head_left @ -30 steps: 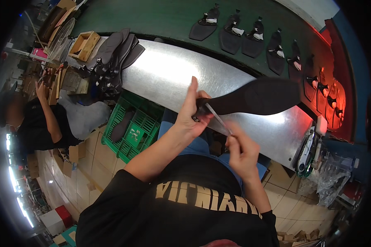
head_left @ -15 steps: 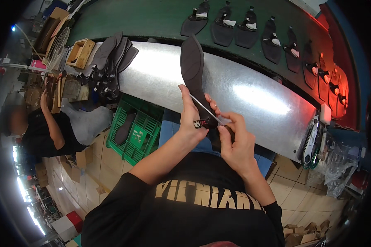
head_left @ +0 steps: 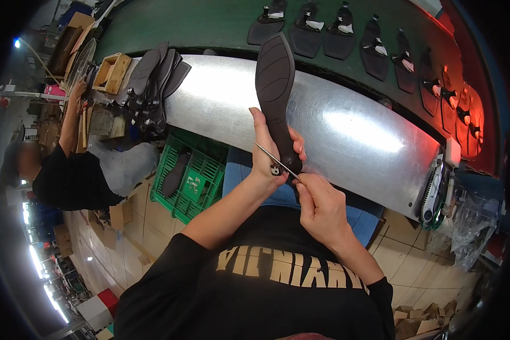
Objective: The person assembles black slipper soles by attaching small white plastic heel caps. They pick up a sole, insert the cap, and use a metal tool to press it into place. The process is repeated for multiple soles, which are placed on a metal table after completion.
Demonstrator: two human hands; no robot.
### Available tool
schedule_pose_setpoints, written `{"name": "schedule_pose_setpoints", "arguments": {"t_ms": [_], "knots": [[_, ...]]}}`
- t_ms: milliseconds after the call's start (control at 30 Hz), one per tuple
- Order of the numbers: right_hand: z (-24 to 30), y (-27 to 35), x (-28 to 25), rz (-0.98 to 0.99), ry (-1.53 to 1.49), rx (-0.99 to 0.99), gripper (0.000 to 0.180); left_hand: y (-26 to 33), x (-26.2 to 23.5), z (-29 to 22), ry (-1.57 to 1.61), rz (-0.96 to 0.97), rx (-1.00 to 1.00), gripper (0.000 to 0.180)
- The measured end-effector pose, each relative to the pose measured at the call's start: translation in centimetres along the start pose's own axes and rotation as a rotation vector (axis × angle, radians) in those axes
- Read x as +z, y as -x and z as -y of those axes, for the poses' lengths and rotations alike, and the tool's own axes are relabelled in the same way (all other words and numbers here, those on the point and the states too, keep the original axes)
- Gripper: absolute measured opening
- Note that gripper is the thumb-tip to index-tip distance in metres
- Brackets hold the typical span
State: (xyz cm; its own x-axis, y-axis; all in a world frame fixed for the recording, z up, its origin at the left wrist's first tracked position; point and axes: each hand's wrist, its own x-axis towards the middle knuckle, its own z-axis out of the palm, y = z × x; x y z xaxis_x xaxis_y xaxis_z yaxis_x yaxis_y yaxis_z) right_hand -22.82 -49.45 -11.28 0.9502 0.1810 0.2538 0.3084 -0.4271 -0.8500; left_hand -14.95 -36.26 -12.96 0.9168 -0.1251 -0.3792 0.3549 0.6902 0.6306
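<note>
My left hand [head_left: 269, 153] grips a dark brown shoe sole [head_left: 275, 85] by its heel end. The sole stands nearly upright, its ribbed underside facing me and its toe pointing away over the shiny metal bench [head_left: 357, 130]. My right hand [head_left: 320, 204] pinches a thin metal tool [head_left: 275, 160], a slim blade or rod. Its tip lies across my left thumb at the sole's heel edge. Both hands are close together above my lap.
A stack of dark soles [head_left: 153, 79] and a wooden box [head_left: 112, 72] lie at the bench's left end. A green conveyor [head_left: 209, 22] behind carries several soles with straps. A green crate [head_left: 190, 175] sits on the floor. Another person [head_left: 73, 170] works at left.
The sole swung from lying sideways to the right into an upright pose, toe pointing away. My right hand rose with the thin tool to the sole's heel.
</note>
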Motion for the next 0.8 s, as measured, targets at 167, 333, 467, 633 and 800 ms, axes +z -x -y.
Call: {"name": "schedule_pose_setpoints", "arguments": {"t_ms": [167,333,467,633,800], "knots": [[2.7,1.3,0.9,0.267,-0.016,-0.170,0.006,-1.4,1.2,-0.4,-0.065,-0.114,-0.065,0.075],[1.4,-1.4,-3.1,-0.002,-0.083,0.034,0.006,-2.7,-2.9,-5.6,-0.125,-0.107,0.002,0.053],[-0.6,-1.2,-4.9,-0.147,-0.010,0.203,0.011,-4.3,-3.4,-16.2,-0.489,-0.187,0.359,0.029],[-3.1,-1.6,-6.6,-0.280,-0.018,0.232,0.014,-4.4,-8.0,-31.9,-0.948,-0.465,0.501,0.029],[-6.1,-1.9,-9.7,-0.238,0.167,0.335,0.014,-4.3,-18.0,-41.8,-1.867,-0.679,0.281,0.040]]}}
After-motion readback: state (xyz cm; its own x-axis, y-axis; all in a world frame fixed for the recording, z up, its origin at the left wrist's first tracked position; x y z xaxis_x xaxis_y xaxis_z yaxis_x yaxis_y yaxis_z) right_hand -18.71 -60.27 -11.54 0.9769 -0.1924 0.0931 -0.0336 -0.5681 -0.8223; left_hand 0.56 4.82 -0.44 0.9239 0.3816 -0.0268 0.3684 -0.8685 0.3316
